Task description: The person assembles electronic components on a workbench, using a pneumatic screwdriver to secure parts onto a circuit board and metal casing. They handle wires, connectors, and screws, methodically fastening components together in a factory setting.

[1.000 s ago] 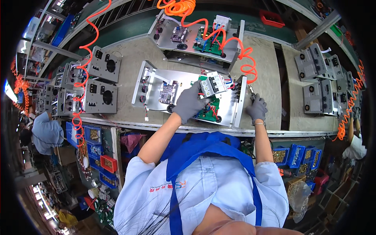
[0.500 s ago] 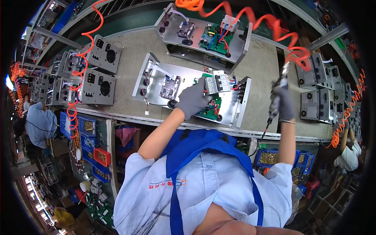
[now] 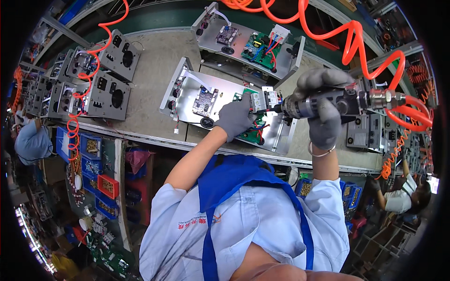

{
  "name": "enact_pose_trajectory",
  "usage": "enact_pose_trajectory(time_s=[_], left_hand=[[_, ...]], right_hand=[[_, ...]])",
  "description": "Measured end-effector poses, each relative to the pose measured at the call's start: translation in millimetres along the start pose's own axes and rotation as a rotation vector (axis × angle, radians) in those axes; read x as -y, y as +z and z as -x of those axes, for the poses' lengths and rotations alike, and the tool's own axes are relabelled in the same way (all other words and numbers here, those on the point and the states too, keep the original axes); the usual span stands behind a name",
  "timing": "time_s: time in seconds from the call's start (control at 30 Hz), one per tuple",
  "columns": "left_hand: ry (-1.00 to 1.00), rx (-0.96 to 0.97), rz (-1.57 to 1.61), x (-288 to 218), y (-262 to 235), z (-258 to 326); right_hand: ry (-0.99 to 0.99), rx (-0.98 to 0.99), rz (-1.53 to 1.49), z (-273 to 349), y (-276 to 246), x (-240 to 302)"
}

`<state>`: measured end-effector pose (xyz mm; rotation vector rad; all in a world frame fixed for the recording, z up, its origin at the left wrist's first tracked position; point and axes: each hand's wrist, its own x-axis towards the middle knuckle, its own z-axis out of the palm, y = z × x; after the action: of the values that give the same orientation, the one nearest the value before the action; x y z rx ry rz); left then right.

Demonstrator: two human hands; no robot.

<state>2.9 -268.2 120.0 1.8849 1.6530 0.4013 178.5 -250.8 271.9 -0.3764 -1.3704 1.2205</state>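
Observation:
My gloved left hand (image 3: 234, 119) holds the left side of a white and grey circuit breaker (image 3: 270, 97), over a green circuit board (image 3: 252, 136). The board is part of an open metal chassis (image 3: 191, 107) with a smaller board (image 3: 205, 102) and loose wires. My gloved right hand (image 3: 324, 122) is wrapped round a dark air screwdriver (image 3: 302, 107), held sideways. Its bit points left at the breaker's right side; whether it touches a screw is hidden. An orange coiled hose (image 3: 357, 37) is joined to the tool's rear.
Behind stands a second open chassis (image 3: 236, 49). Grey finished-looking units (image 3: 109, 96) stand at the left, more (image 3: 365, 131) at the right. Below the bench edge are blue bins (image 3: 91, 146) and a red bin (image 3: 108, 186) of small metal parts. Other people work at both sides.
My right hand has raised the screwdriver from hanging tip-down at the right and swung it level, its bit now at the breaker. My left hand stays on the breaker.

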Motion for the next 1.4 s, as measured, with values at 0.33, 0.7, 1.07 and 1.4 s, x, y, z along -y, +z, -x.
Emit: enact_pose_trajectory(time_s=[0.33,0.7,1.07,1.4], left_hand=[[0.024,-0.033,-0.010,2,5,0],[0.055,-0.143,0.136,10,22,-5],[0.074,0.016,-0.001,1,3,-3],[0.064,-0.051,0.026,-3,5,-3]], right_hand=[[-0.039,-0.008,0.065,12,6,-8],[0.302,-0.222,0.187,39,-4,-25],[0.335,0.007,0.556,-26,18,42],[0.540,0.388,1.262,11,-22,-60]])
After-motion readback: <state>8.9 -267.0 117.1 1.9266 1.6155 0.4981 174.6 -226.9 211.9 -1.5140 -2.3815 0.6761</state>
